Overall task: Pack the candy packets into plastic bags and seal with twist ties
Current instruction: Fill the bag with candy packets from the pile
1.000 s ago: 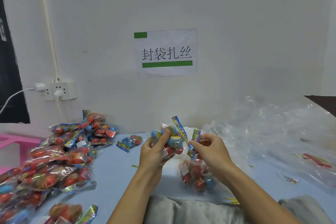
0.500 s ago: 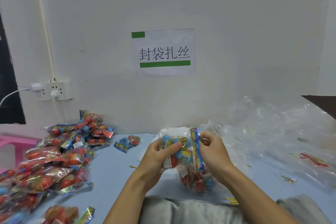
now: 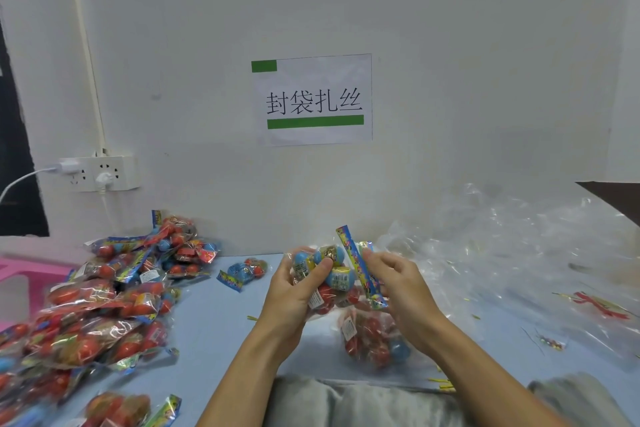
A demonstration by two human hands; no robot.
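My left hand [image 3: 294, 291] grips a clear plastic bag [image 3: 332, 282] holding candy packets with blue and red balls, thumb pressed across its front. My right hand [image 3: 398, 291] holds the bag's right side, where a packet's colourful header strip [image 3: 358, 267] stands up along my fingers. The bag hangs above the blue table [image 3: 214, 319]. Just below it a second filled candy bag [image 3: 374, 343] lies on the table. Whether a twist tie is in my fingers I cannot tell.
A big heap of candy packets [image 3: 104, 302] covers the table's left side, with one small packet [image 3: 244, 272] lying apart. Crumpled clear plastic bags [image 3: 502, 253] pile up on the right. Thin yellow twist ties [image 3: 440, 383] lie near the front edge. A wall socket [image 3: 98, 172] sits at left.
The bag tipped and turned between my hands; the header strip dropped down, then stands up again now. My right hand has loosened and moved to the strip's right side.
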